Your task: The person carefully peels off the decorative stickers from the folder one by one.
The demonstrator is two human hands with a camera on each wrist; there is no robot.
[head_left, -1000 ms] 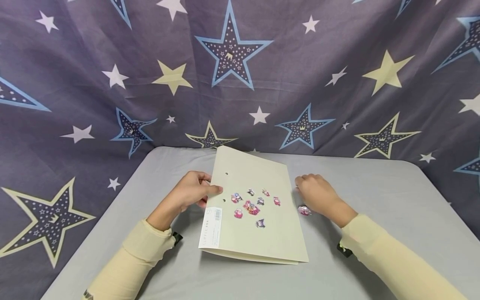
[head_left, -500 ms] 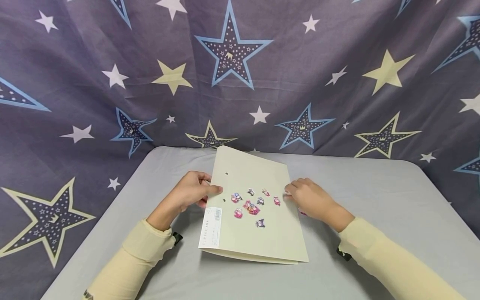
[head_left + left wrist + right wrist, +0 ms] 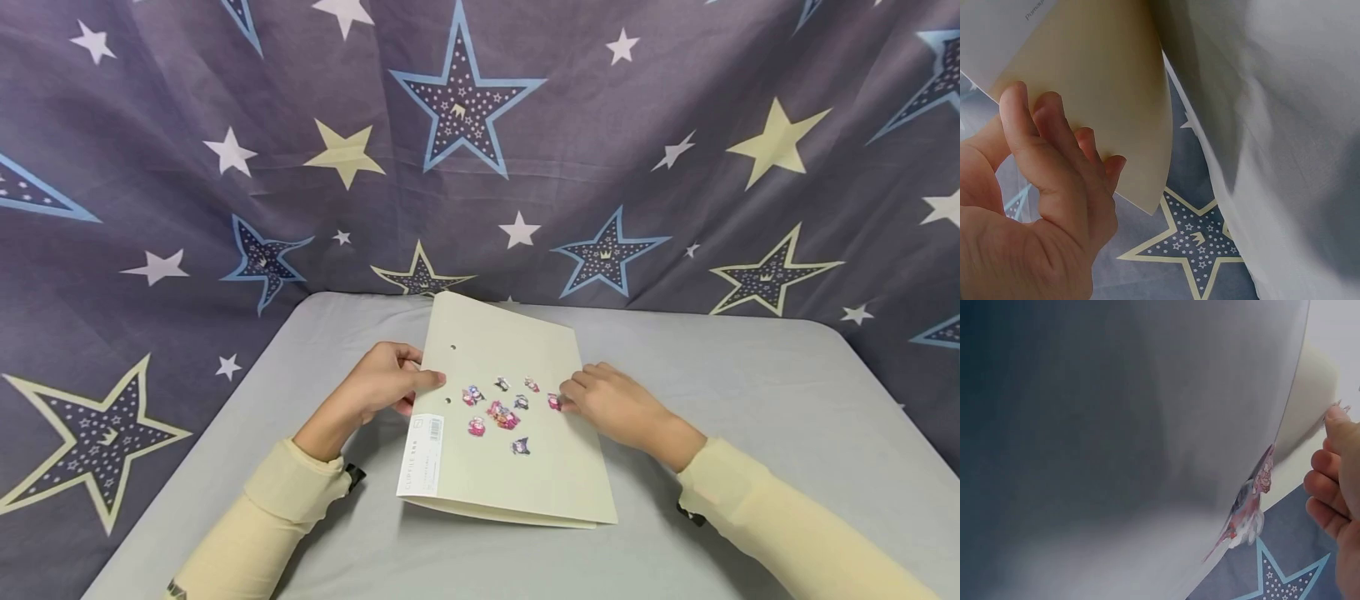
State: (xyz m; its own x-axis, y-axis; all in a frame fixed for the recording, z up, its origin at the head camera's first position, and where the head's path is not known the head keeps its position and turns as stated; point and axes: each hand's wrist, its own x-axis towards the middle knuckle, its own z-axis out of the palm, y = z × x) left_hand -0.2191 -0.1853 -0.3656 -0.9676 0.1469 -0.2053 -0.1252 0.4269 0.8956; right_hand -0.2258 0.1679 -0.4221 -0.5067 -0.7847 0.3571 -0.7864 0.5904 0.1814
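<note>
A cream file folder [image 3: 480, 333] with a white label lies on the bed-like grey surface. Its left edge is gripped by my left hand [image 3: 382, 379], thumb on top and fingers underneath; in the left wrist view those fingers [image 3: 1054, 125] press the underside. My right hand [image 3: 615, 404] is at the folder's right edge, fingers curled, thumb and fingertips at a small pink character sticker [image 3: 553, 402] that they partly cover. In the right wrist view the thumb [image 3: 1338, 425] pinches a sticker's edge. Several other stickers [image 3: 504, 414] are spread over the cover.
A small heap of shiny stickers [image 3: 1247, 509] lies beside the folder, hidden behind my right hand in the head view. The grey cloth-covered surface [image 3: 787, 417] extends around it. A dark curtain [image 3: 540, 192] with stars hangs behind.
My right hand has moved left from beside the folder onto its right edge, to the pink sticker. The left hand and folder have stayed put.
</note>
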